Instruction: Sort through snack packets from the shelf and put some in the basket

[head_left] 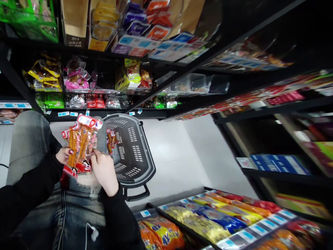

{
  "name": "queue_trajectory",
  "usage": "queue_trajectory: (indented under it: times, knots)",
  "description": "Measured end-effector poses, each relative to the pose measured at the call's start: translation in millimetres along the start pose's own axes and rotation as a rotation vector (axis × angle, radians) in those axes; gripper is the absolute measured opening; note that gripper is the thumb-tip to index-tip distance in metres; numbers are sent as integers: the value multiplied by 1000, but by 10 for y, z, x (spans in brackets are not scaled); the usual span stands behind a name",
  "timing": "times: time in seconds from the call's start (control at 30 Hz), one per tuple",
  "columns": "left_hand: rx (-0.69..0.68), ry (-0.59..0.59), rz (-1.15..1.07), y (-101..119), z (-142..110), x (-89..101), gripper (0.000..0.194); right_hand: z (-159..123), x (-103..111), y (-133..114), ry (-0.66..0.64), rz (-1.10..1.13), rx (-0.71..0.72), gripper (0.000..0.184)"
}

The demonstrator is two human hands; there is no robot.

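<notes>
Together, the left hand (63, 155) and the right hand (104, 170) grip a bunch of clear plastic packets of orange-brown sticks with red-and-white ends (81, 139), held at its left and right edges above faded blue jeans (28, 139). Just to the right, a rounded dark-grey plastic basket (135, 139) stands on the white floor (171, 152), small red-and-brown packets (111, 139) inside its left part. Far off, black shelves (104, 113) carry bagged snacks (49, 71); near right lie glossy multicoloured bags (215, 211).

Black tiered shelving (104, 113) spans the far side, blue-and-white price labels (63, 114) along its edges. Darker, blurred shelves (322, 180) rise on the right; a low display rack (259, 229) stands near right. Between them, pale floor (171, 156) shines faintly.
</notes>
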State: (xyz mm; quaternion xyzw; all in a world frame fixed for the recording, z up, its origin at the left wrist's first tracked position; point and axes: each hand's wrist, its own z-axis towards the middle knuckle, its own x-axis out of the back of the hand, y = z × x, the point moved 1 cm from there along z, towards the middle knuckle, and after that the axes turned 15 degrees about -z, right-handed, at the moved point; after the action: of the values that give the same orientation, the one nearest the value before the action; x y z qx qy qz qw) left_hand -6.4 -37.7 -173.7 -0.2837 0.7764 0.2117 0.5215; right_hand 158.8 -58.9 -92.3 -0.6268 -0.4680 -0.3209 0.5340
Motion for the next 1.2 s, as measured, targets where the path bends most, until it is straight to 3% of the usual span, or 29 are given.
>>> queue_trajectory:
  times: [0.07,0.13,0.3,0.4,0.53,0.7,0.8,0.97,1.1,1.2]
  knots:
    - [-8,30,66,17,-15,-31,49,10,28,-16,106,-156,9,25]
    - [-24,53,100,21,-23,-74,42,13,54,11,198,-176,-10,19]
    - [-116,99,115,-26,7,-189,43,-74,139,33,384,129,20,16]
    - [-193,125,140,-65,31,-258,39,-155,143,-123,292,223,70,12]
    - [-304,172,182,-119,59,-307,39,-188,78,-346,218,34,-31,49]
    - [-376,185,163,-157,104,-269,46,-169,77,-342,193,25,-53,20]
    - [-361,203,156,-149,104,-285,44,-170,111,-227,150,256,-78,15]
    - [-338,230,153,-128,75,-369,33,-155,94,5,81,825,-130,16]
    - [-326,270,198,-112,73,-356,29,-146,76,184,14,1486,-178,20]
    - [-326,275,220,-97,79,-322,27,-169,95,234,-47,1956,-106,39]
